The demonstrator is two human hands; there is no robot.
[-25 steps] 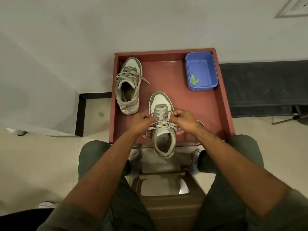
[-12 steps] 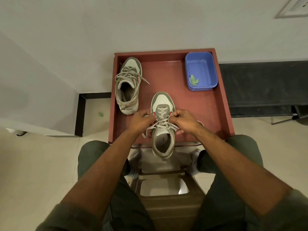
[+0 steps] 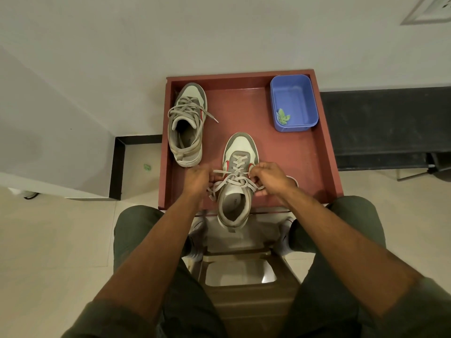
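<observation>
At the left of the red tray, the second sneaker is sitting with its own lacing threaded but slack, one end trailing onto the tray floor, and no bow is showing on it. Just to its right, the left hand is curling its fingers around one strand of the laces of the near sneaker, though the hand is blurred and the exact grip is hard to read. The near sneaker is standing at the tray's front edge, toe pointing away and heel hanging over the rim toward the person's knees. Its laces are running crossed through the eyelets up to the tongue, so the threading appears finished. The free ends are crossing above the opening, and no bow is showing yet. The right hand is pinching the other strand between thumb and fingers, just beside the shoe. By the look of it, the person is working on the first crossing of the knot, with the tightening and the bow left to do, and probably the second sneaker after that. Farther right, a blue tub is sitting in the tray's back corner, holding a small green scrap.
</observation>
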